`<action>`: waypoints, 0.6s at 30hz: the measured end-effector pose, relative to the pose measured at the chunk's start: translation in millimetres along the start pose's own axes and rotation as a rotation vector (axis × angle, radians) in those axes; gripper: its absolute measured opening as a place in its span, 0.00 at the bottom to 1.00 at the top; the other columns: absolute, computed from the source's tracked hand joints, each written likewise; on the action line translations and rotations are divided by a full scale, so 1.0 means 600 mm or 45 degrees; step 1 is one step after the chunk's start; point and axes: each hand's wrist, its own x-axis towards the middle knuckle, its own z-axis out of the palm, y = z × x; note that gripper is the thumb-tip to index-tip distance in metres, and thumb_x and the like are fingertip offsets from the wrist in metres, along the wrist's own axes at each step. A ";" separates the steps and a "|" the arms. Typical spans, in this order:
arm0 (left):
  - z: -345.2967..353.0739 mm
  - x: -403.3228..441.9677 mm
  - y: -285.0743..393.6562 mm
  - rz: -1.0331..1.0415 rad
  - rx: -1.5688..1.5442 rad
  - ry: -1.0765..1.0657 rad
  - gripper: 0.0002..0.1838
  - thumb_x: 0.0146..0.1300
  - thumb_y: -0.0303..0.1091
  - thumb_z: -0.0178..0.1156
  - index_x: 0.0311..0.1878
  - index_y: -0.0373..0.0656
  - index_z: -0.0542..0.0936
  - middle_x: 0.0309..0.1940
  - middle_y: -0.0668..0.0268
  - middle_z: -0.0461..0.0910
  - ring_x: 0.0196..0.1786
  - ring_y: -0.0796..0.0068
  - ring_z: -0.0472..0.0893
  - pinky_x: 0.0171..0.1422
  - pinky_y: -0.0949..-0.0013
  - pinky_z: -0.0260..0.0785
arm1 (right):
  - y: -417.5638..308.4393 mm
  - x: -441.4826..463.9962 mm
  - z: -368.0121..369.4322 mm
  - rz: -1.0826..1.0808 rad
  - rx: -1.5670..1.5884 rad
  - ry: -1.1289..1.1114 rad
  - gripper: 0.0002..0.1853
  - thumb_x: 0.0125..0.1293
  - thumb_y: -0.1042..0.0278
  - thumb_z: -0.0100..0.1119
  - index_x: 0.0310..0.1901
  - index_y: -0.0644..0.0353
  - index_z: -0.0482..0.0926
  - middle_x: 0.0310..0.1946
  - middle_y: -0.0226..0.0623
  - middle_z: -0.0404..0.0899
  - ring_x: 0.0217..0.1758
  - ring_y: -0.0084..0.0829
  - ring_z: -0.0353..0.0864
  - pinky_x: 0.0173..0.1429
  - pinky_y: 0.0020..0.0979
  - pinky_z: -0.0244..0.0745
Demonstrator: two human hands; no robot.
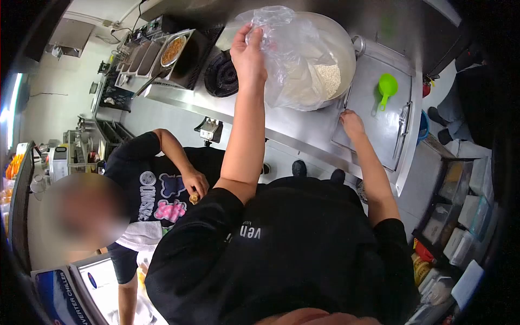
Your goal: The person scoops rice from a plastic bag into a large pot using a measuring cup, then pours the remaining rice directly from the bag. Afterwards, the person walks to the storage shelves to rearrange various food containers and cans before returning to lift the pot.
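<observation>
A clear plastic bag (279, 32) hangs from my raised left hand (250, 51), whose fingers pinch its upper edge. Part of the bag drapes over a large round metal bowl (348, 46). Pale grains (329, 78) show at the bowl's right side, partly behind the plastic. My right hand (351, 122) is low beside the bowl, at the left edge of a flat metal lid (368, 132); its fingers are curled, and whether they hold anything is too small to tell. A bright green scoop (388, 86) lies on the metal surface to the right of my right hand.
A black burner (221, 76) sits left of the bowl. Farther left are metal food containers and a pan of orange-brown food (173, 50). Another person (146, 184) stands close on my left, beside an open chiller. Shelves with containers (460, 211) stand at right; another person's legs show beyond the counter.
</observation>
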 end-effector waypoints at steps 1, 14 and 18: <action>-0.003 0.001 0.001 -0.037 -0.006 -0.012 0.14 0.61 0.27 0.60 0.49 0.35 0.74 0.40 0.63 0.78 0.38 0.77 0.76 0.40 0.73 0.71 | 0.009 -0.004 0.009 0.015 -0.070 0.078 0.06 0.56 0.72 0.53 0.33 0.60 0.79 0.36 0.45 0.79 0.41 0.45 0.78 0.48 0.39 0.75; -0.070 0.029 -0.009 -0.153 -0.002 0.002 0.17 0.62 0.25 0.55 0.55 0.34 0.70 0.42 0.58 0.78 0.41 0.71 0.78 0.42 0.70 0.74 | -0.215 0.070 -0.334 -0.293 0.041 1.026 0.11 0.55 0.78 0.59 0.41 0.61 0.78 0.38 0.39 0.76 0.43 0.41 0.76 0.45 0.35 0.74; -0.087 0.045 0.004 -0.123 -0.016 -0.010 0.17 0.62 0.23 0.55 0.55 0.36 0.69 0.38 0.60 0.77 0.38 0.73 0.77 0.38 0.70 0.74 | -0.297 0.008 -0.275 -0.479 0.257 0.657 0.11 0.55 0.78 0.57 0.41 0.61 0.79 0.37 0.39 0.76 0.45 0.43 0.75 0.47 0.36 0.73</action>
